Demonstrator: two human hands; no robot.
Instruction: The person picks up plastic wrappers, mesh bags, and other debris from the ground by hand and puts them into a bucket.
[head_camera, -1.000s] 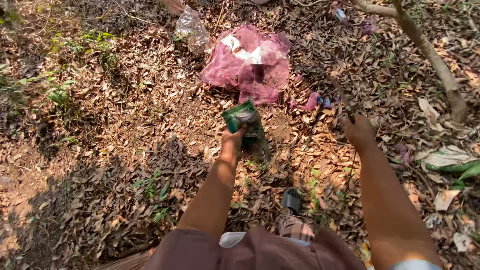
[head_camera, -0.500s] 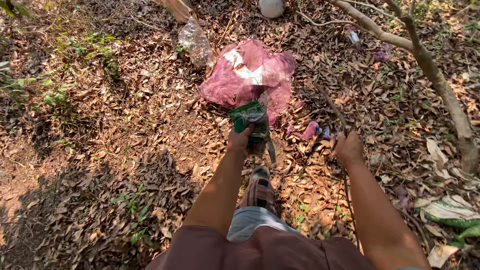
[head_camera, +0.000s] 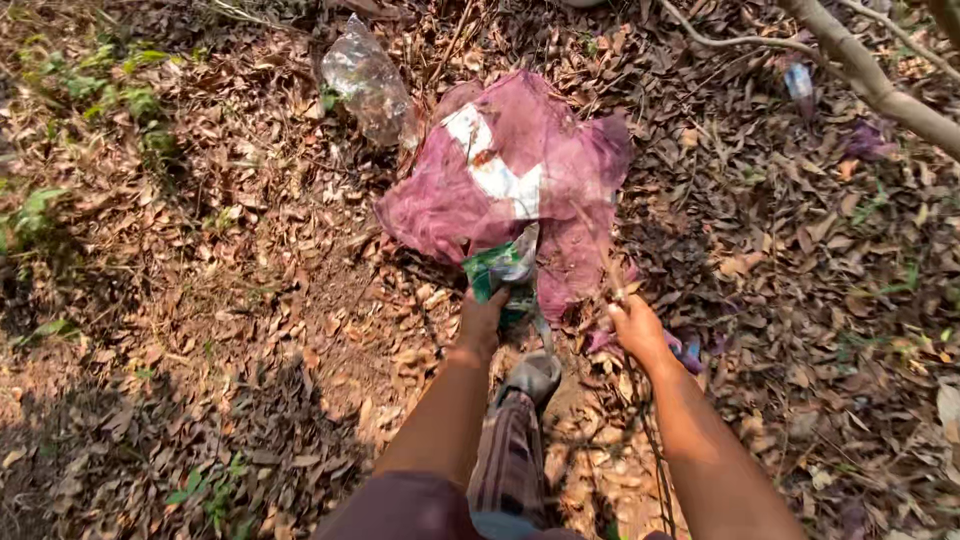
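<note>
The green wrapper (head_camera: 497, 272) is pinched at its lower end in the left hand (head_camera: 482, 318), whose fingers are curled shut around it. It is a crumpled green and white plastic packet, held just above the ground, and its upper end overlaps the lower edge of a pink mesh bag (head_camera: 520, 190). That bag lies spread on the dry leaves (head_camera: 250, 300), thin and see-through, with white paper scraps (head_camera: 490, 165) showing through it.

The right hand (head_camera: 636, 325) is just beside the bag's lower right edge, its fingers drawn in close together; whether they grip the mesh or a thin twig there cannot be told. A small purple scrap (head_camera: 690, 350) lies on the leaves right by that hand.

Between the two forearms a grey shoe (head_camera: 535, 375) stands on the leaves, with a checked trouser leg (head_camera: 510, 460) above it. Up beyond the bag a crushed clear plastic bottle (head_camera: 365, 80) lies on its side. A bare branch (head_camera: 870, 85) slants across the upper right corner, and low green weeds (head_camera: 120, 90) grow at the upper left.
</note>
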